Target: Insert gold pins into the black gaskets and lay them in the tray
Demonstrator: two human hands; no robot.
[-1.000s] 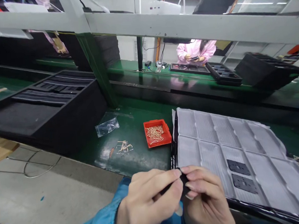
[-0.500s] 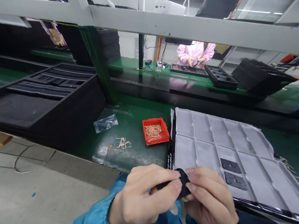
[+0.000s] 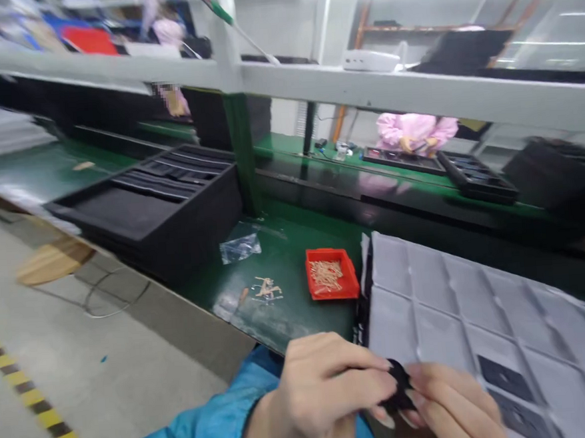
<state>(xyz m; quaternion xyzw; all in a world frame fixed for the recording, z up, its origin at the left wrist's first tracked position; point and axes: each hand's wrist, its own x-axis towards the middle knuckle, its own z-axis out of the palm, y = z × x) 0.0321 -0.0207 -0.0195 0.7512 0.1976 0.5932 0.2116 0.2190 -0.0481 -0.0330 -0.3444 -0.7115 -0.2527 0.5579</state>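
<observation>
While hands (image 3: pixel 324 383) (image 3: pixel 453 401) pinch black part (image 3: pixel 398 384), red bin (image 3: pixel 334 294) sits beside tray (image 3: pixel 430 279).

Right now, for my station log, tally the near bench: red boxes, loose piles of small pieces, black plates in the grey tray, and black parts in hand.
Red box: 1
Loose pile: 1
Black plates in grey tray: 2
Black part between left hand and right hand: 1
Total: 5

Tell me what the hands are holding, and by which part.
A small black piece: the left hand grips its left side, the right hand its right side. Much of it is hidden.
</observation>
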